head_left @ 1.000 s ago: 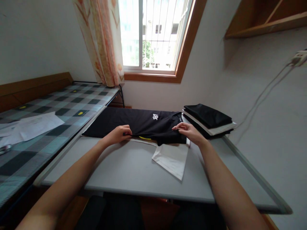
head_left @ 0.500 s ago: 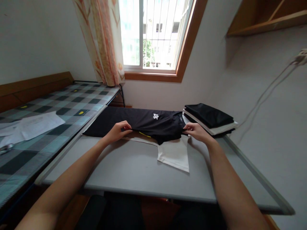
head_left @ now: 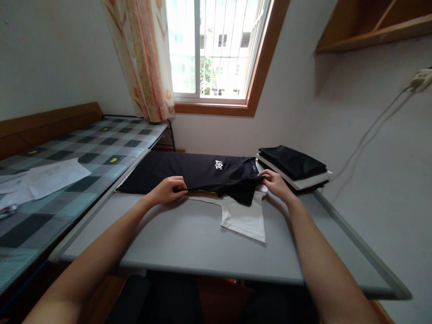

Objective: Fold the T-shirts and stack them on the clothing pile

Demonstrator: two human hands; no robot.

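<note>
A black T-shirt (head_left: pixel 189 168) with white lettering lies across the table, its collar toward the right. Under its near side shows a white T-shirt (head_left: pixel 245 220), one sleeve spread toward me. My left hand (head_left: pixel 169 189) is closed on the black T-shirt's near edge, about halfway along. Near the collar, my right hand (head_left: pixel 274 183) pinches the black cloth at the shoulder and holds it slightly raised. The black sleeve hangs loosely over the white one. Most of the white T-shirt is hidden beneath the black one.
Several folded black and white garments (head_left: pixel 295 164) are stacked at the table's back right. To the left stands a bed with a checked cover (head_left: pixel 70 141), papers (head_left: pixel 50 177) lying on it. The grey table (head_left: pixel 202 243) meets the wall on the right, where a cable hangs.
The black T-shirt's shoulder edge has been lifted and pulled slightly back by my right hand, so its sleeve now droops. My left hand has shifted slightly right and toward me along the edge.
</note>
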